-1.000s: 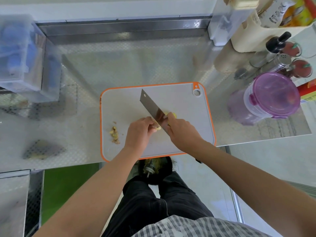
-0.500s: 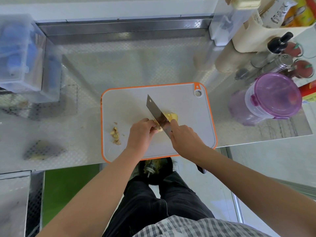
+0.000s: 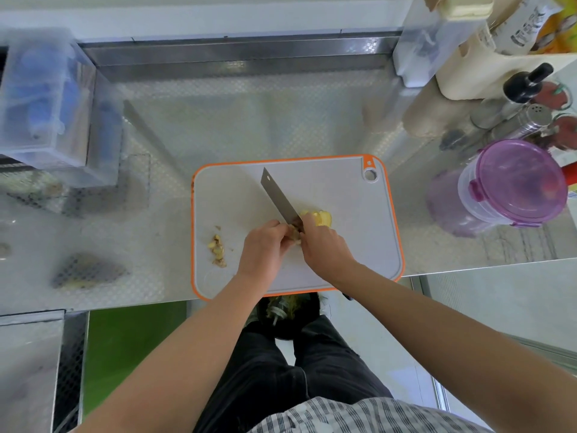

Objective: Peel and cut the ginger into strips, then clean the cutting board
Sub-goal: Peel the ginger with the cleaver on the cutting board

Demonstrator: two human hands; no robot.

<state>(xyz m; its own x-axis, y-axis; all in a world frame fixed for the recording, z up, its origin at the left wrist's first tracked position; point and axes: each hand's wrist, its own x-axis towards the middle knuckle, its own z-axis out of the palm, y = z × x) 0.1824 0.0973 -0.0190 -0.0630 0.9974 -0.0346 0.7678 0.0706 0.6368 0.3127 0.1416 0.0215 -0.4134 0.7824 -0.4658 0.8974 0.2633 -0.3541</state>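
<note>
On the cutting board [image 3: 343, 195], left hand [image 3: 265, 246] fingers [image 3: 274, 225] pinch the ginger [image 3: 294, 235]; right hand [image 3: 324, 245] grips the knife [image 3: 278, 198].

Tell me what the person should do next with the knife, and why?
Probably draw the knife along the ginger to shave off more skin. The right hand grips the knife with its blade against the ginger, which the left hand pinches, and that piece looks brownish, so likely unpeeled. Only a few scraps lie on the cutting board.
</note>
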